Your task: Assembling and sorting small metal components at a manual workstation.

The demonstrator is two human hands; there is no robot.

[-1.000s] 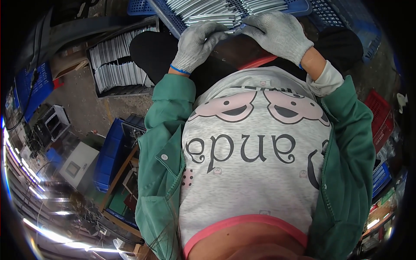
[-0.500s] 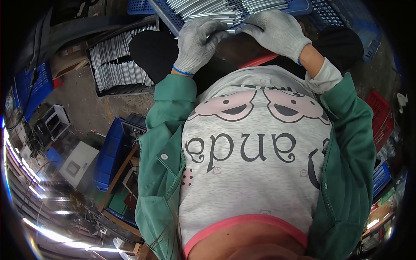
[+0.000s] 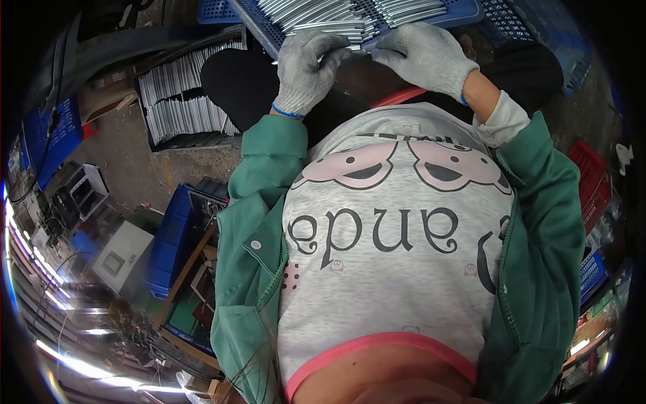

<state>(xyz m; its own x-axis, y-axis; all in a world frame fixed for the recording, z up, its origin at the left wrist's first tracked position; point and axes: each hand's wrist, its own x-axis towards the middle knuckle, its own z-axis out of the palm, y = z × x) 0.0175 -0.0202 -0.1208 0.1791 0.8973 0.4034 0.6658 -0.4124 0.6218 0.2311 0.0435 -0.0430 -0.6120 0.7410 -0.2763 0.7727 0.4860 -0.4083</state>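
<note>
My left hand point(image 3: 306, 73), in a grey knitted glove, is closed around a thin silver metal tube point(image 3: 354, 48). The tube's end shows just past the fingertips, while the rest is mostly covered by the glove. My right hand point(image 3: 431, 62), gloved alike, is a short way to the right with thumb and fingers pinched together. Whatever may be between those fingertips is too small to make out. Both hands are at the near edge of a blue plastic crate point(image 3: 464, 16), where several shiny metal tubes point(image 3: 313, 12) lie in bundles.
To the left a dark crate point(image 3: 195, 140) holds rows of similar tubes point(image 3: 178, 84) on the floor. Another blue crate point(image 3: 508, 20) is at the far right, and a red basket point(image 3: 592, 178) stands beside my right arm. A blue bin point(image 3: 171, 236) sits lower left.
My hands, close together at the tube's end before, are now slightly farther apart. The right fingertips have drawn away from the tube, and the left hand has stayed nearly in place.
</note>
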